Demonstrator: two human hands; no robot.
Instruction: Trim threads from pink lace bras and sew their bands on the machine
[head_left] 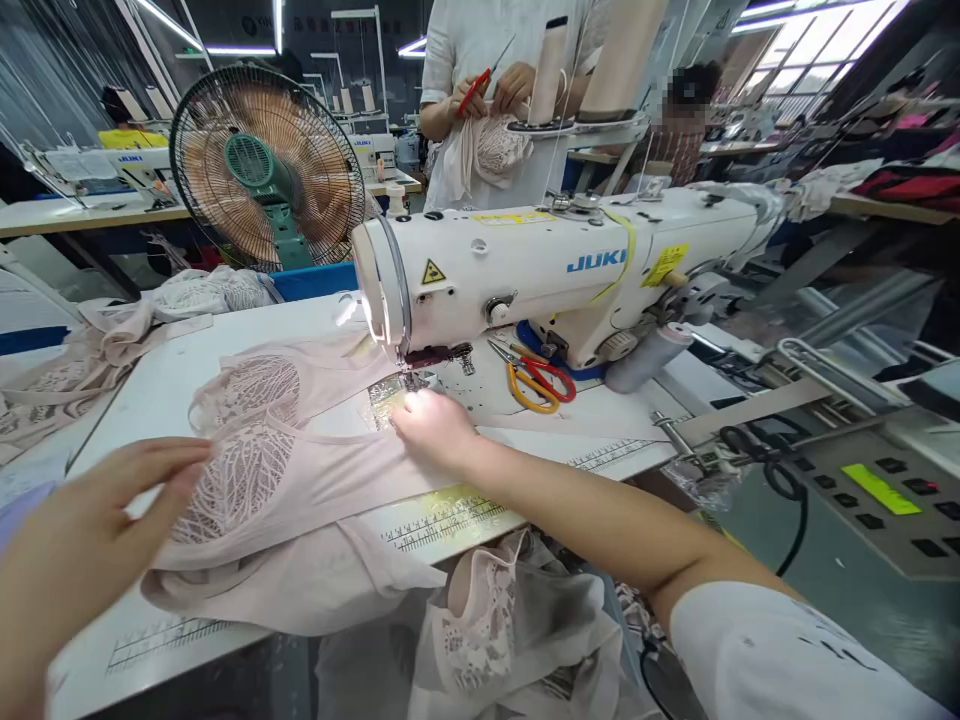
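factory floor with rows of sewing stations under strip lights; white counter [225, 330] in front carries a white juki sewing machine [555, 270]. right hand [431, 425] lies palm down on the pale pink lace garment [277, 470], fingers curled and pressing the fabric edge flat against the counter just below the presser foot [411, 378]; it is not closed around anything. left hand [97, 520] hovers at the garment's left edge, fingers spread and loosely open, fingertips near the lace cup; contact cannot be confirmed. garment is spread across the counter left of the needle, its lower part hanging over the front edge. orange-handled scissors [529, 385] and red-handled scissors [551, 375] lie crossed on the machine bed beside the base. more pink pieces [112, 335] are heaped at far left. standing fan [266, 165] sits behind the counter. another person [487, 90] stands beyond the machine, hands on red snips and pink fabric.
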